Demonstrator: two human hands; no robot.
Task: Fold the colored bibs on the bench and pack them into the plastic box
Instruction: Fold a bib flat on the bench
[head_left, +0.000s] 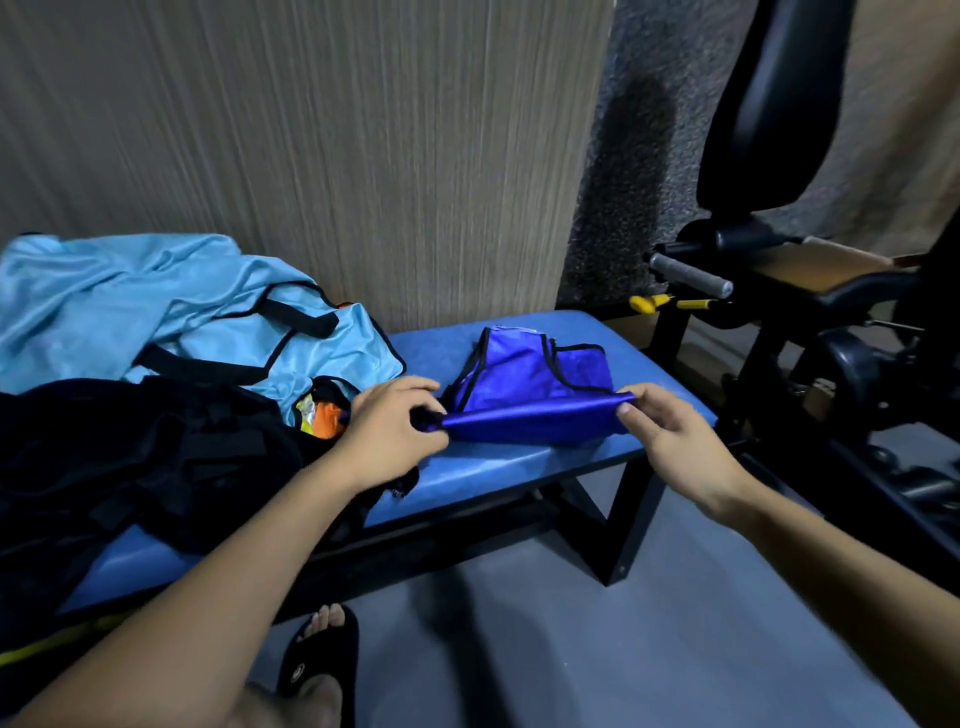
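A royal-blue bib (530, 384) with black trim lies on the right part of the blue padded bench (670, 384). Its near edge is lifted into a taut fold between my hands. My left hand (389, 431) pinches the left corner of that fold, and my right hand (670, 441) pinches the right corner. A pile of light-blue bibs (171, 301) with black straps covers the bench's left half. A black bib (140, 457) lies in front of the pile, and an orange one (324, 413) peeks out from under it. No plastic box is in view.
A wood-grain wall panel (363, 156) stands right behind the bench. Black gym equipment (779, 312) with a padded seat and a grey handle crowds the right side. Grey floor (571, 649) lies in front, with my sandalled foot (322, 654) below the bench edge.
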